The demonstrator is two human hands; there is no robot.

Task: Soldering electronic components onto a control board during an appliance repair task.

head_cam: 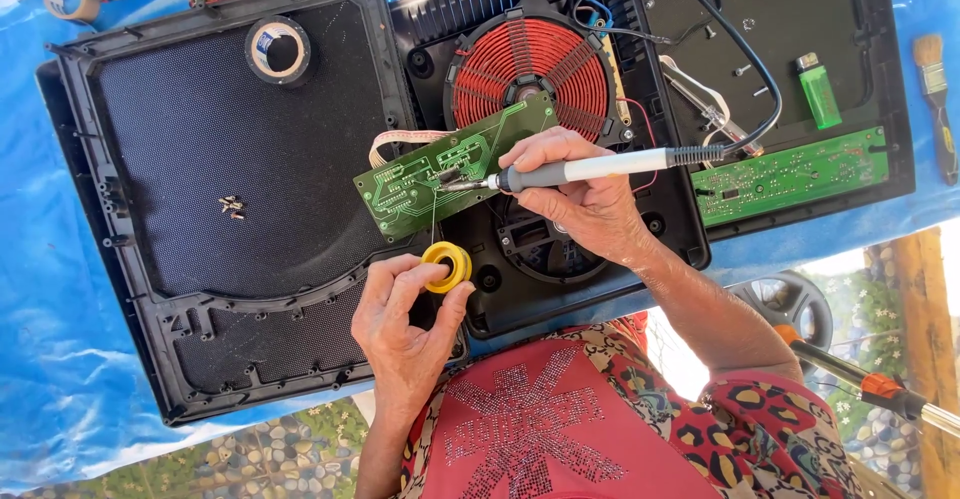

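Right grip (585, 199) is closing round the soldering iron (590, 169), its tip sitting on the green circuit board (455, 164). Left grip (405, 314) is pinching a yellow solder spool (447, 266), half hiding it; the solder wire's barely showing.

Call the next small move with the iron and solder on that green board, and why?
Probably feed the wire up to the tip. The right hand holds the soldering iron with its tip on the green circuit board, while the left hand pinches the yellow solder spool, from which a thin strand appears to rise toward the joint.
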